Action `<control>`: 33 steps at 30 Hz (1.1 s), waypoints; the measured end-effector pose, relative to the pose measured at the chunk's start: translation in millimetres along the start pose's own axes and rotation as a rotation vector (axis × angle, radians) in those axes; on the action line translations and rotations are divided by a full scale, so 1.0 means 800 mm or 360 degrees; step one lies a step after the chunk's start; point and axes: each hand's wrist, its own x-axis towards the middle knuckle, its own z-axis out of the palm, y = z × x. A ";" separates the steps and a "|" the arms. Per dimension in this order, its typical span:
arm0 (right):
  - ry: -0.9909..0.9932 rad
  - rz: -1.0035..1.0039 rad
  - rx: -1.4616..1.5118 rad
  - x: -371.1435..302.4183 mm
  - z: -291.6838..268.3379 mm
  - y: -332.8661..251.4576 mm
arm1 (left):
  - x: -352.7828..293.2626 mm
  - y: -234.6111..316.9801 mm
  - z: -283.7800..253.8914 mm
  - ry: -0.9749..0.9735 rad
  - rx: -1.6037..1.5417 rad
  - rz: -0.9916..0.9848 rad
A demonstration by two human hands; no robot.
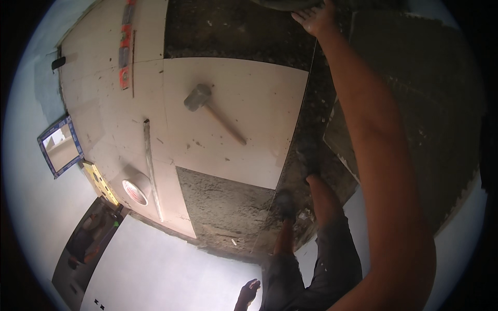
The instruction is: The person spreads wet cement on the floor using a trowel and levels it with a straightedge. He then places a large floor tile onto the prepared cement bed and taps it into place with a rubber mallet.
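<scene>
Hangs the left hand point(249, 291) low beside the legs, with loosely bent fingers too blurred to tell whether holding anything. Shows, farther off, a round white tub point(136, 192) by the near left corner of the tiled floor point(111, 140), with contents impossible to make out, then a mallet point(198, 97) on a pale tile point(259, 98), with handle toward the near right corner. Stretches the right arm point(373, 140) far forward, with right hand point(314, 19) partly open at a dark rounded object point(285, 4) beyond the tile's far edge, but cannot tell whether gripping.
</scene>
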 end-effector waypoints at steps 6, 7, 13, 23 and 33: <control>-0.0280 -0.0125 -0.0051 -0.106 0.004 -0.003 | 0.020 -0.037 -0.007 -0.0015 -0.0028 0.0267; -0.0260 -0.0044 -0.0047 -0.138 0.001 -0.001 | 0.027 -0.052 -0.013 -0.0011 0.0016 0.0307; -0.0316 0.0003 -0.0139 -0.462 -0.072 0.001 | 0.113 -0.142 -0.083 -0.0585 -0.0871 0.0439; -0.0602 0.0109 0.0098 -0.999 -0.144 -0.017 | 0.062 -0.061 -0.144 0.0113 -0.0264 0.1148; -0.0642 0.0037 -0.0026 -1.212 -0.213 0.030 | -0.122 -0.019 -0.398 0.0890 0.0222 0.2434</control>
